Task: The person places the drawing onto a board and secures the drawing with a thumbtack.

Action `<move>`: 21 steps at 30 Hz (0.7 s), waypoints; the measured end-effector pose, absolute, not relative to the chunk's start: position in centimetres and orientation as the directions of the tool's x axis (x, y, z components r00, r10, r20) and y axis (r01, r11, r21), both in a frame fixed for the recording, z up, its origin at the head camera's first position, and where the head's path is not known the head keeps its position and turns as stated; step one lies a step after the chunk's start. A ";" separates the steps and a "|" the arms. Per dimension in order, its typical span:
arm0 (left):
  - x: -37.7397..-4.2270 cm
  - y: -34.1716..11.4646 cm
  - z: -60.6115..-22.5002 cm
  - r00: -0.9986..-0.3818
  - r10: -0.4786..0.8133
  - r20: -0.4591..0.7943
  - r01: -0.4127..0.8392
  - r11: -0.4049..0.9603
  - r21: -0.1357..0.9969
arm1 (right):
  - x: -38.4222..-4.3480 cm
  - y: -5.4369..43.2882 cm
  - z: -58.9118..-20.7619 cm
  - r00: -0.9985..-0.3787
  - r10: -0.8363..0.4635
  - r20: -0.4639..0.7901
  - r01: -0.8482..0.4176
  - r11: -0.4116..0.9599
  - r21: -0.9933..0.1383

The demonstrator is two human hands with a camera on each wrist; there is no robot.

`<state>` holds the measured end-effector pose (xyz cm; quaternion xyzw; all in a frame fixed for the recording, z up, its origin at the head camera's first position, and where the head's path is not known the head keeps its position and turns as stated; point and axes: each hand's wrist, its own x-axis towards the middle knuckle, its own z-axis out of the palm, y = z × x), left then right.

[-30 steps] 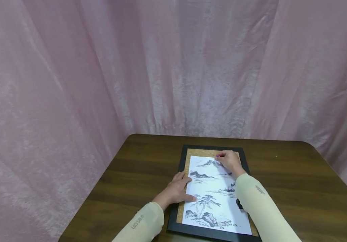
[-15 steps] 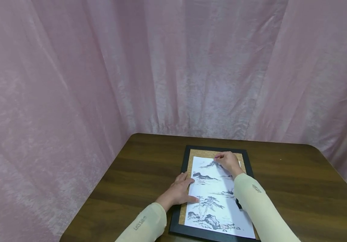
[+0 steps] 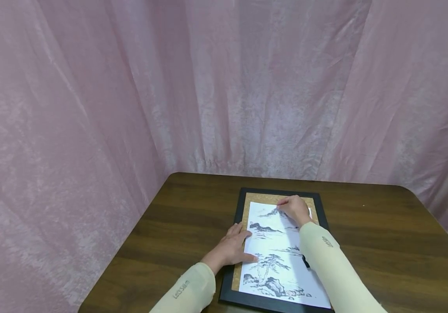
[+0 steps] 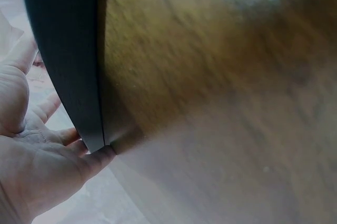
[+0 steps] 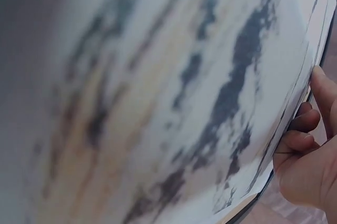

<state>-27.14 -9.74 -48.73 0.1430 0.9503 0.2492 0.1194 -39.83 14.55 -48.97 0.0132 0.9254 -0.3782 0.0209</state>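
A sheet of white paper [image 3: 282, 274] printed with ink landscapes of mountains and trees lies on a cork board [image 3: 263, 198] with a black frame [image 3: 240, 208]. My right hand [image 3: 296, 209] is at the paper's top edge, thumb and fingertips pinched together on a small push pin, which the fingers hide now. In the right wrist view, thumb and curled fingers meet at the far paper edge. My left hand [image 3: 231, 248] rests, fingers spread, across the board's left side, its thumb on the paper. The left wrist view shows that hand at the black frame [image 4: 66, 50].
The board lies on a dark brown wooden table [image 3: 192, 208] with rounded back corners. Pink curtains [image 3: 224, 87] hang behind and to the left. A small black item [image 3: 306, 261] shows beside the right sleeve [image 3: 329, 261], over the paper.
A speck of purple showed at the right fingertips a second ago and is covered now. The head view has shifted slightly. Both hands stay in nearly the same place on the board.
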 end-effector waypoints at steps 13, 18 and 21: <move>-27.0 -9.7 -48.7 -0.931 0.328 -0.161 0.206 0.836 0.508 | -39.7 15.1 -49.0 -0.996 -0.022 -0.084 0.045 0.698 -0.715; -27.0 -9.8 -48.8 -0.931 0.327 -0.164 0.205 0.837 0.507 | -39.8 15.0 -49.2 -0.993 0.019 -0.117 0.099 0.682 -0.725; -27.1 -9.8 -48.8 -0.931 0.323 -0.169 0.198 0.838 0.509 | -39.9 15.0 -49.3 -0.993 0.032 -0.115 0.105 0.681 -0.724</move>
